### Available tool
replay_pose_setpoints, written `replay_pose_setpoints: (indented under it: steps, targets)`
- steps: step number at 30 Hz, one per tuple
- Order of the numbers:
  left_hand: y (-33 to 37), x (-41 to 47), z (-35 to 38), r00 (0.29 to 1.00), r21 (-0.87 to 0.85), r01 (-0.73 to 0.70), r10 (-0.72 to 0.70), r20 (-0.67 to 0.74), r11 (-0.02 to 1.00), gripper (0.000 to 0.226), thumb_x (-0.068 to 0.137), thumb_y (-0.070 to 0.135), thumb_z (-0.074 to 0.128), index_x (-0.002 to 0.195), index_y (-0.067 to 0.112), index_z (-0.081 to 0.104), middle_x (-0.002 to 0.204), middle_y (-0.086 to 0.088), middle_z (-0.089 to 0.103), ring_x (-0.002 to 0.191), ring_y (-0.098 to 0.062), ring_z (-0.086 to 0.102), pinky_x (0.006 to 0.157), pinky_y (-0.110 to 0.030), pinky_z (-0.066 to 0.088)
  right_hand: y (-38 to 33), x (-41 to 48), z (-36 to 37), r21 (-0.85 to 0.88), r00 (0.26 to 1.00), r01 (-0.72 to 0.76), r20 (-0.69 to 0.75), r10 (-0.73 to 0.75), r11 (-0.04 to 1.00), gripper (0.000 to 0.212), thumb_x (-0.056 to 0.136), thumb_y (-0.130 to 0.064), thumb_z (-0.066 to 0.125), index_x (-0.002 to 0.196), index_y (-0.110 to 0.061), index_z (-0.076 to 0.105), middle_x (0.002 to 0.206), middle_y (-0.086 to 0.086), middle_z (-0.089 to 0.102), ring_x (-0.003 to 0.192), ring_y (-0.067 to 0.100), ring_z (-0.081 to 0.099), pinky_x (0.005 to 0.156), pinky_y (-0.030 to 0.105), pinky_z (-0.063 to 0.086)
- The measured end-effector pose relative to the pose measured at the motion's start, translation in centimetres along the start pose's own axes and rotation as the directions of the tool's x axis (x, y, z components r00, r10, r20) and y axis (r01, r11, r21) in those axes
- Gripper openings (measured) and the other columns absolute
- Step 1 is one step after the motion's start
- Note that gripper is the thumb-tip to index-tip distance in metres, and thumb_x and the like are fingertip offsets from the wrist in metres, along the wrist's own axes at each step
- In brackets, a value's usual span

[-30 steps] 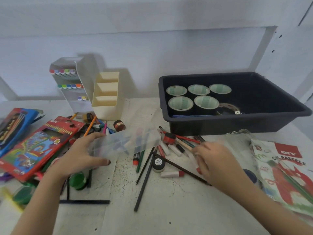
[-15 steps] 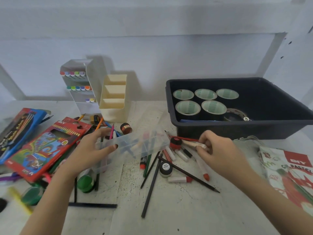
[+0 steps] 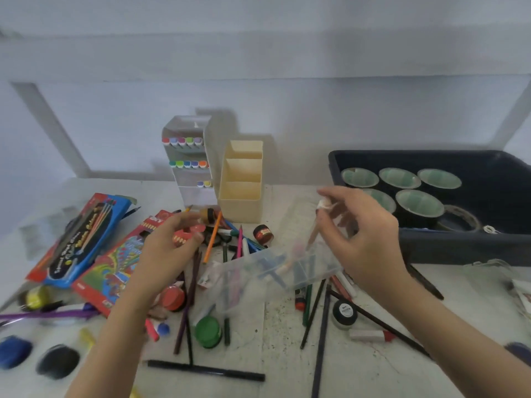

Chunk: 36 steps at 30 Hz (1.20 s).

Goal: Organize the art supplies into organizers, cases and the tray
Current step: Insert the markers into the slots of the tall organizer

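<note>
At the near edge of the worktop (image 3: 373, 377) a black marker (image 3: 201, 369) lies crosswise. To its left sit a blue paint pot (image 3: 14, 351) and a black paint pot (image 3: 57, 361), both blurred. A little farther in stand a green paint pot (image 3: 207, 331), a red paint pot (image 3: 172, 298) and a black-lidded pot (image 3: 343, 311), among loose dark pencils. A white stick with a red cap (image 3: 370, 336) lies to the right.

A clear case (image 3: 273, 271) rests on the worktop between the two hands, tilted, with pens showing dimly through it. The left hand (image 3: 169, 254) hovers left of the case above a red pencil box (image 3: 115, 268). Its fingers are loosely curled and hold nothing that I can see. The right hand (image 3: 365, 234) is raised over the right end of the case. Its thumb and forefinger pinch a thin pale pen (image 3: 323, 204), which slants down toward the case; the lower end is too blurred to place.

A blue box (image 3: 83, 239) lies beside the red one, at the left. An orange pencil (image 3: 212, 237) and a small brown pot (image 3: 263, 233) lie past the case. At the far middle stands a cream organizer (image 3: 241, 182), and just to its left a white organizer (image 3: 189, 162) holding rows of markers with coloured caps. At the far right the dark tray (image 3: 459, 248) holds rolls of tape (image 3: 399, 178).
</note>
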<state>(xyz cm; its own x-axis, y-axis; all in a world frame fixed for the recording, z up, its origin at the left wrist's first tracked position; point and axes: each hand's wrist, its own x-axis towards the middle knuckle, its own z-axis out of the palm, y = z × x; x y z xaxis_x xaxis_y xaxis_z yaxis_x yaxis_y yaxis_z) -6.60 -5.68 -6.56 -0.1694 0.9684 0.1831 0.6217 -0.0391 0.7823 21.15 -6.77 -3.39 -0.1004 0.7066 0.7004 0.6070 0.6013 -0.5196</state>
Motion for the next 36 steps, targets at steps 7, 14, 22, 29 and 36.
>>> replay_pose_setpoints:
  steps: [7,14,22,29,36]
  targets:
    - [-3.5,3.3,-4.1,0.997,-0.038,0.035,-0.038,-0.072,0.999,0.028,0.088,0.011,0.059,0.113,0.024,0.058,0.104,0.011,0.063,0.102,-0.008,0.058,0.075,-0.012,0.039,-4.2,3.9,7.7,0.16,0.998,-0.07,0.015,0.068,0.985,0.023,0.085,-0.009,0.061,0.101,-0.025,0.059,0.09,-0.021,0.059,0.079,0.001,0.056,0.069,0.011,0.045]
    - [-6.5,7.9,-4.8,0.995,0.052,0.085,-0.082,-0.052,0.995,0.027,0.092,0.015,0.055,0.117,0.016,0.063,0.111,0.001,0.066,0.102,-0.009,0.057,0.064,-0.007,0.035,-6.2,7.2,14.9,0.205,0.998,0.001,0.056,-0.013,0.979,0.015,0.087,-0.007,0.063,0.1,-0.014,0.062,0.091,-0.011,0.064,0.084,0.005,0.061,0.077,0.021,0.051]
    - [-8.0,12.7,-2.9,0.997,0.137,0.072,-0.076,0.021,0.988,0.039,0.093,0.027,0.055,0.13,0.013,0.056,0.126,-0.006,0.061,0.113,-0.018,0.057,0.091,-0.026,0.039,-4.7,9.0,21.3,-0.091,0.952,0.272,0.173,-0.254,0.958,0.015,0.087,-0.003,0.061,0.101,-0.005,0.063,0.098,0.008,0.069,0.089,0.023,0.064,0.073,0.033,0.054]
    - [-8.9,14.0,-1.1,0.998,0.146,0.054,-0.057,0.018,0.988,0.028,0.094,0.029,0.053,0.107,0.011,0.069,0.101,-0.008,0.069,0.092,-0.024,0.064,0.079,-0.032,0.05,-3.0,9.3,24.3,-0.245,0.932,0.338,0.222,-0.286,0.909,0.016,0.08,-0.001,0.068,0.096,-0.003,0.069,0.09,0.01,0.07,0.085,0.026,0.064,0.076,0.033,0.05]
    - [-9.4,14.0,-0.6,0.996,0.109,0.015,-0.005,-0.085,0.994,0.026,0.093,0.025,0.054,0.1,0.007,0.071,0.097,-0.006,0.071,0.082,-0.013,0.058,0.071,-0.021,0.036,-2.2,9.3,25.6,-0.339,0.949,0.313,0.15,-0.277,0.887,0.013,0.075,-0.002,0.073,0.088,-0.005,0.07,0.08,0.008,0.071,0.075,0.026,0.062,0.061,0.032,0.049]
